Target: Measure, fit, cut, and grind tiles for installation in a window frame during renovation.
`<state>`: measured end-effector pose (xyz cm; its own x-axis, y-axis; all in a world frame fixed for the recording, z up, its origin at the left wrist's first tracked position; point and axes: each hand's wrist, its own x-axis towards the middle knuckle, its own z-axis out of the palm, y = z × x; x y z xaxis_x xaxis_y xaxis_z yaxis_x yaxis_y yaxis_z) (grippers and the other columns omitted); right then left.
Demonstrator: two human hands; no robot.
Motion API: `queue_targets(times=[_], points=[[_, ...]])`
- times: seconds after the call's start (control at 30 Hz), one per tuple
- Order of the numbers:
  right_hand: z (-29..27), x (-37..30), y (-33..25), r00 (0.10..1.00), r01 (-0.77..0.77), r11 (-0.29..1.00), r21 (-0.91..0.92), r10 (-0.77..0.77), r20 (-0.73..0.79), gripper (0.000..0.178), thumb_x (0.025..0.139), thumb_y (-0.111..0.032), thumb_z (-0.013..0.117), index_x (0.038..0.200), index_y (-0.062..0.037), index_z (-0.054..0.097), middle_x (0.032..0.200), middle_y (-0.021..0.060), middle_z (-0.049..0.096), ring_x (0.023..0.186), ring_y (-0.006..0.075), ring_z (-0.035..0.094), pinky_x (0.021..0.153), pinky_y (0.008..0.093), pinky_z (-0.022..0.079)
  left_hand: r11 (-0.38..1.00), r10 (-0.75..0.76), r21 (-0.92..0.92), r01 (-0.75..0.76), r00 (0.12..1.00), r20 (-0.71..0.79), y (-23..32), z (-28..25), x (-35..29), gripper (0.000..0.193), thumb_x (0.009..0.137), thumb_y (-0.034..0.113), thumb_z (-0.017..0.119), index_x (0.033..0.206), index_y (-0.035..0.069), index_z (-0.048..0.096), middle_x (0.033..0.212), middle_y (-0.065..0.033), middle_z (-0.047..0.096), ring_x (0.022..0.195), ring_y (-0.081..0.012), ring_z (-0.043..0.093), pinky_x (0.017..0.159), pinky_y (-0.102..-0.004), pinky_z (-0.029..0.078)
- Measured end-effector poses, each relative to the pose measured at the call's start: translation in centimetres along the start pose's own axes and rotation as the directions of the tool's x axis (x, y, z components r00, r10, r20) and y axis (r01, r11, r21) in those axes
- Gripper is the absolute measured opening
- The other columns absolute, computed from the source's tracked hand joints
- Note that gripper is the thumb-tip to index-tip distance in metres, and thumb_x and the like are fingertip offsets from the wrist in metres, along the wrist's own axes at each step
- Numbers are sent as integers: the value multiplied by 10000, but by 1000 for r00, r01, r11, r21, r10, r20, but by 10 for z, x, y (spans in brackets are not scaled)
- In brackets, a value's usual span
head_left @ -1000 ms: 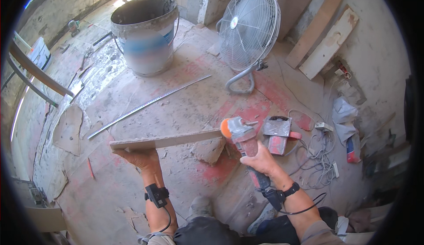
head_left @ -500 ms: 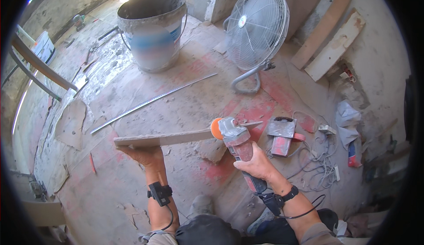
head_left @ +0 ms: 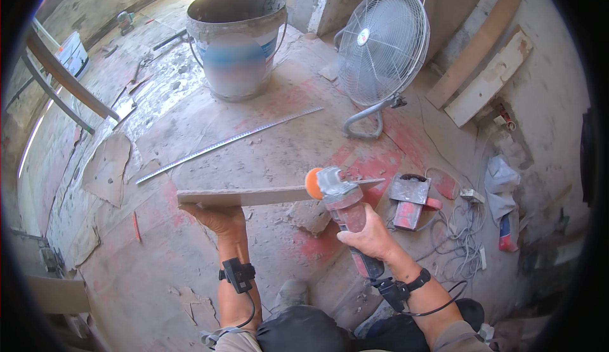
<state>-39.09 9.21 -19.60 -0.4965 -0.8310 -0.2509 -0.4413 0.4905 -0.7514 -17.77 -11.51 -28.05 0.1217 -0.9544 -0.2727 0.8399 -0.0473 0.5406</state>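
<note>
A long, narrow, light-coloured board (head_left: 260, 196) is held up off the floor, its edge toward me. My left hand (head_left: 219, 219) supports it from below near the left end, fingers curled against its underside and partly hidden. My right hand (head_left: 373, 234) is wrapped round the body of a dusty red and grey angle grinder (head_left: 346, 201). The grinder's orange disc (head_left: 313, 183) sits at the board's edge, right of the middle; whether it touches is unclear. Beyond the grinder's head the board's right tip sticks out. Straps with small black devices circle both wrists.
A dirty bucket (head_left: 238, 76) and a floor fan (head_left: 384, 47) stand ahead. A metal ruler (head_left: 228, 141) lies on the dusty floor. To the right are a red power tool (head_left: 409, 206), tangled cables (head_left: 466, 244) and a grey bag (head_left: 501, 184). Planks (head_left: 488, 79) lean on the wall.
The whole view has shifted slightly. Compared with the grinder, the board lies further right, so more of its right tip shows past the grinder's head. Both hands keep their grips.
</note>
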Motion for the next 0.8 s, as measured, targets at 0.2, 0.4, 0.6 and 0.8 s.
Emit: queue_targets(times=[0.2,0.4,0.6,0.8], points=[[-11,1,5,987,-158,985,65,156,34,733,696,-310,793,1247,73,497,1100,284,666,1066,382,669,926,414,515,1000,6,-7,-6,1000,2,1,2,0,1180,667,917,575,1518,149,292,1513,-54,329,1409,-238,309,1183,-438,262],[16,1,-33,999,22,1000,10,-22,33,740,693,-316,795,1254,63,497,1091,275,672,1057,374,672,929,410,517,1000,-13,-19,13,1000,-16,0,0,1,1172,661,926,566,1509,157,317,1504,-49,348,1399,-238,328,1171,-446,285],[5,2,-12,998,-56,998,-1,56,15,749,690,-311,801,1257,72,497,1094,248,678,1060,344,676,921,401,521,999,-32,-22,32,999,-32,0,2,-1,1129,677,927,548,1486,166,346,1476,-48,378,1384,-236,350,1157,-441,309],[25,-1,-47,997,14,1000,28,-16,74,742,702,-239,812,1291,63,475,1157,183,653,1083,236,641,952,361,498,1000,-27,-12,26,997,-71,0,7,-3,1117,667,942,535,1460,170,378,1448,-48,403,1369,-232,364,1151,-435,310]])
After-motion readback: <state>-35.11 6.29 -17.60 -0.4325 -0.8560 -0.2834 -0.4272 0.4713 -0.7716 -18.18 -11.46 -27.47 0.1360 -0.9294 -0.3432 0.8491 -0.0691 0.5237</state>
